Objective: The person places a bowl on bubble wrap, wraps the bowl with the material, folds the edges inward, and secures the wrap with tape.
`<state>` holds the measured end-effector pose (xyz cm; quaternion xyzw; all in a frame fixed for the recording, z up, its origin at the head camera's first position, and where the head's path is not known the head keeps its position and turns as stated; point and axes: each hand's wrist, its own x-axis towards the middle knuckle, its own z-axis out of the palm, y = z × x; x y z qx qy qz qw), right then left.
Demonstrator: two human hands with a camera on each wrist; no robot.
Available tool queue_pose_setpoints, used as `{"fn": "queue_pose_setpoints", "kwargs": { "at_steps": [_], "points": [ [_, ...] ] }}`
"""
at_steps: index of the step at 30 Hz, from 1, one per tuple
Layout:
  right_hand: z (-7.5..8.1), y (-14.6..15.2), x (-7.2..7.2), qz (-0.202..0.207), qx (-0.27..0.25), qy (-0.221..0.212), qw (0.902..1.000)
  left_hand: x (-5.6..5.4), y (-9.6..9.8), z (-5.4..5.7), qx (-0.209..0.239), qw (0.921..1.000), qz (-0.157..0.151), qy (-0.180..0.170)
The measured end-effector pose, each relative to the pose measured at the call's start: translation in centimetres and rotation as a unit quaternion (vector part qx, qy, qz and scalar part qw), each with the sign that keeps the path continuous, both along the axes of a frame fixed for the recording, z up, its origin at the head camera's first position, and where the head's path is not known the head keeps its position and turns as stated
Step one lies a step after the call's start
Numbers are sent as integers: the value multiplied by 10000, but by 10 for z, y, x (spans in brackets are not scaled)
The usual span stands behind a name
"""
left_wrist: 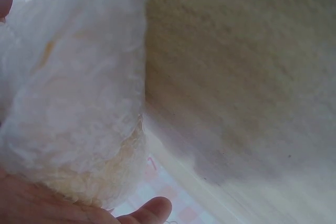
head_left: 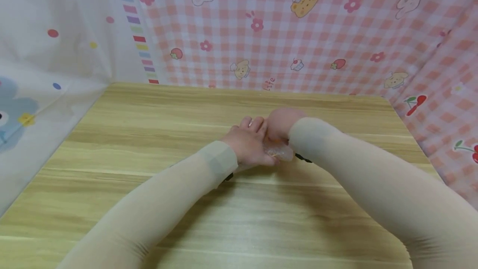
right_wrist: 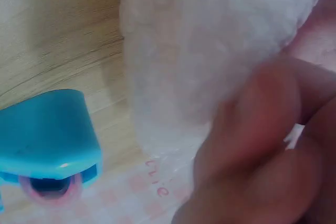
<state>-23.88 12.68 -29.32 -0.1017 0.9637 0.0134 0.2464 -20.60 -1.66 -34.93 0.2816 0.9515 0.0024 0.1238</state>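
Note:
A bundle in clear bubble wrap (head_left: 281,152) lies between both hands past the middle of the table. My left hand (head_left: 247,143) holds it from the left, thumb along the near side and the other fingers spread at the far side. In the left wrist view the bubble wrap (left_wrist: 79,93) fills the left half, with a yellowish tint showing through. My right hand (head_left: 285,122) bends over its far right side. Its curled fingers (right_wrist: 257,114) pinch at the wrap's edge in the right wrist view. What is inside the wrap is hidden.
A turquoise plastic object with a pink ring, like a tape dispenser (right_wrist: 50,135), stands beside the bundle in the right wrist view; the head view hides it. The wood-grain table (head_left: 239,219) meets a pink checked curtain (head_left: 231,24) at the back and right.

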Motion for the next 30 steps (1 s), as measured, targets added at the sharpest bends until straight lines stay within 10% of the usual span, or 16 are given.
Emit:
{"fn": "queue_pose_setpoints", "kwargs": {
  "at_steps": [30],
  "points": [
    [-18,54,13,-533,-387,1046,9923,0,2,0,-75,10000,13,0]
  ]
}}
